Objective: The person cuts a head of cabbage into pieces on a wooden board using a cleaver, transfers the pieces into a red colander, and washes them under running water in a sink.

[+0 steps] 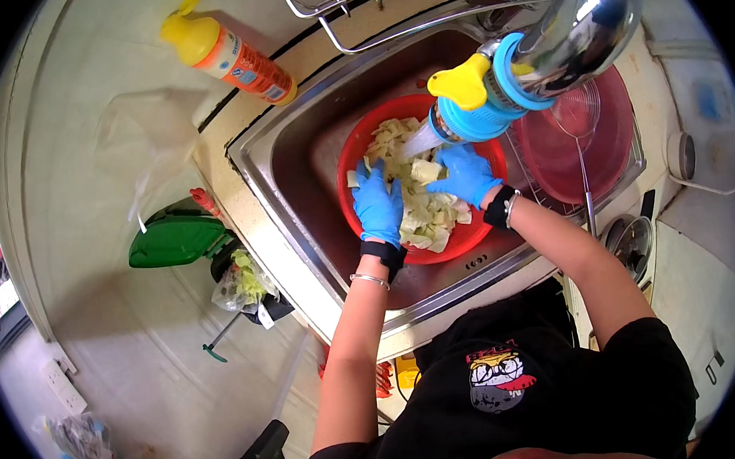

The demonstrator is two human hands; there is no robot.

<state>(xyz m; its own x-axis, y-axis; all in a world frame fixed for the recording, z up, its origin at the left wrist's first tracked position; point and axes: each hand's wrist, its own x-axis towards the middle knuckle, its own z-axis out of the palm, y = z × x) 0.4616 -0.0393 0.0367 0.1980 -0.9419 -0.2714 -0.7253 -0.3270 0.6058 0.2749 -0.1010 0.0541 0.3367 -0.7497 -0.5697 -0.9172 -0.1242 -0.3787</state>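
A red plastic colander [354, 211] stands in the stainless steel sink [305, 195], holding pale green pieces of chopped cabbage [426, 216]. Water runs onto the cabbage from a blue faucet filter [477, 117] with a yellow lever [461, 83]. My left hand [378, 203], in a blue glove, rests on the cabbage at the colander's left side, fingers apart. My right hand [465, 174], gloved likewise, touches the cabbage on the right, beside a larger pale piece. Whether either hand grips any leaves cannot be told.
A pink plastic basin [611, 145] with a wire strainer [579, 122] sits right of the colander. An orange bottle with a yellow cap [237, 64] stands behind the sink's left corner. A wire rack [354, 6] hangs over the back edge. A green-lidded bin [176, 241] is at left.
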